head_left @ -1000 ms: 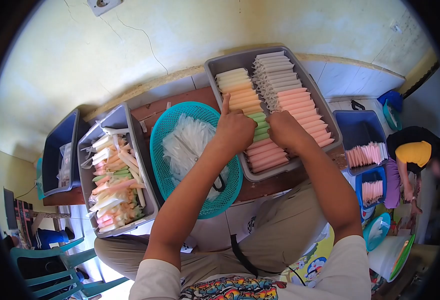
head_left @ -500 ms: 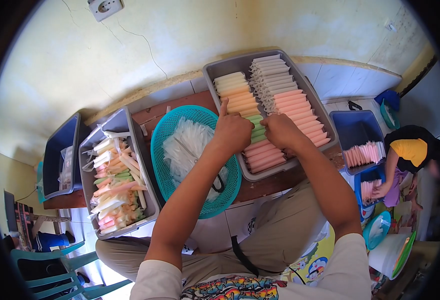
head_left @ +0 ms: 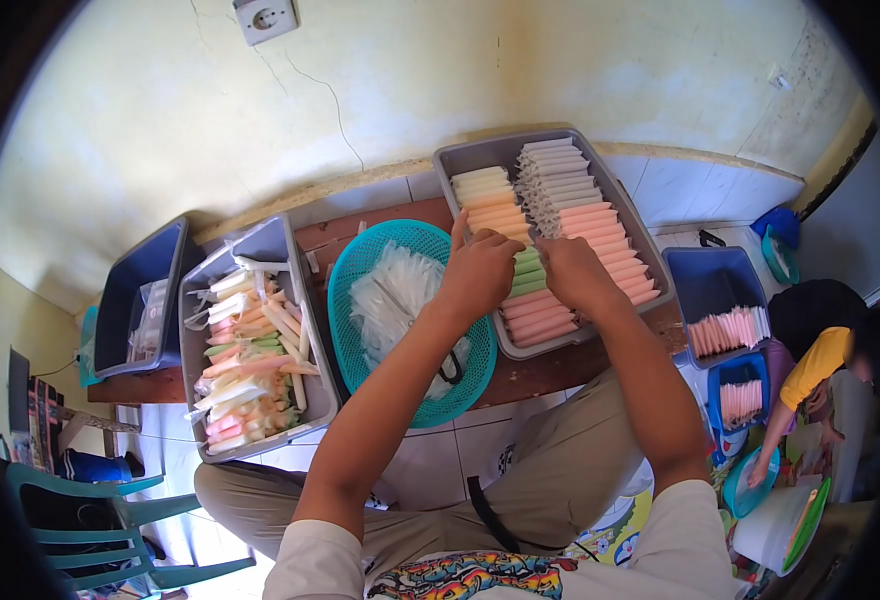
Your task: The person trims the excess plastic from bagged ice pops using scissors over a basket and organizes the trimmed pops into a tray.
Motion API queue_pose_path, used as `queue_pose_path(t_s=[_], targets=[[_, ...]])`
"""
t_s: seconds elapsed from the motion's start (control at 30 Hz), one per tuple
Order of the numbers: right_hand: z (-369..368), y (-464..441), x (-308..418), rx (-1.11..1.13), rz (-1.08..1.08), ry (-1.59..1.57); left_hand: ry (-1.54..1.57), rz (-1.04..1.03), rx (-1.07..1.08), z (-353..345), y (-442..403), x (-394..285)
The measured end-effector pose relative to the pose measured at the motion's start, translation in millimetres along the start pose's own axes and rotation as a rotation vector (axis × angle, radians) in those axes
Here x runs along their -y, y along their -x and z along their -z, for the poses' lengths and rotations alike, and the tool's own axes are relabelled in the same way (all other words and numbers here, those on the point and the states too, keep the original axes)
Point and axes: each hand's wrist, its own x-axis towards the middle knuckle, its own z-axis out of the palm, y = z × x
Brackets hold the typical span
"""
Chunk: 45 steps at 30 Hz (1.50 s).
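My left hand (head_left: 478, 268) is over the grey tray (head_left: 660, 262), its index finger stretched up and the other fingers curled. Close beside it is my right hand (head_left: 575, 272), fingers pinched together; whatever lies between them is too small to make out. Below and between both hands lie green sticks (head_left: 528, 272). The tray holds rows of filled plastic sticks: orange sticks (head_left: 495, 215), pink sticks (head_left: 595, 225) and greyish-white sticks (head_left: 555, 165). Left of the tray, a teal basket (head_left: 340, 300) holds clear plastic bags (head_left: 385, 290) and scissors with a black handle (head_left: 452, 368).
A grey bin (head_left: 328, 385) of mixed sticks and a dark blue bin (head_left: 115, 310) stand at left. Blue bins (head_left: 712, 262) with pink sticks are at right, near another person (head_left: 822, 365). A teal chair (head_left: 90, 537) is at lower left.
The view has shifted, so the trays sit lower and farther right. My left fingers have moved slightly over the sticks. The other person's hand has moved from the small blue bin to a teal bowl.
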Motion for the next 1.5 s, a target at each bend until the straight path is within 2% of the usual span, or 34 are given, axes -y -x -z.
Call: queue_pose_path(t_s=[0.03, 0.07, 0.17, 0.23, 0.33, 0.67, 1.07, 1.3, 1.43, 1.5], targets=[[-1, 2, 4, -0.097, 0.033, -0.005, 0.069, 0.001, -0.107, 5, 6, -2], [-1, 4, 8, -0.097, 0.036, -0.008, 0.139, 0.002, -0.213, 10, 12, -3], [11, 10, 32, -0.149, 0.025, -0.118, 0.205, 0.046, -0.285, 33, 28, -6], [15, 14, 46, -0.259, 0.088, -0.335, 0.221, 0.084, -0.286, 45, 37, -3], [18, 17, 64, -0.266, 0.121, -0.452, 0.217, 0.133, -0.298, 61, 52, 2], [8, 24, 138, -0.257, 0.28, -0.648, 0.168, 0.236, -0.473, 110, 111, 18], [-19, 8, 238, -0.219, 0.524, -0.726, 0.015, 0.312, -0.529, 187, 199, 56], [-54, -27, 310, -0.173, 0.579, -0.785, 0.01, 0.393, -0.584, 224, 251, 116], [-83, -53, 351, -0.111, 0.623, -0.783, -0.11, 0.491, -0.49, 242, 287, 166], [-98, -67, 369, -0.068, 0.624, -0.757, -0.055, 0.564, -0.464, 244, 302, 191]])
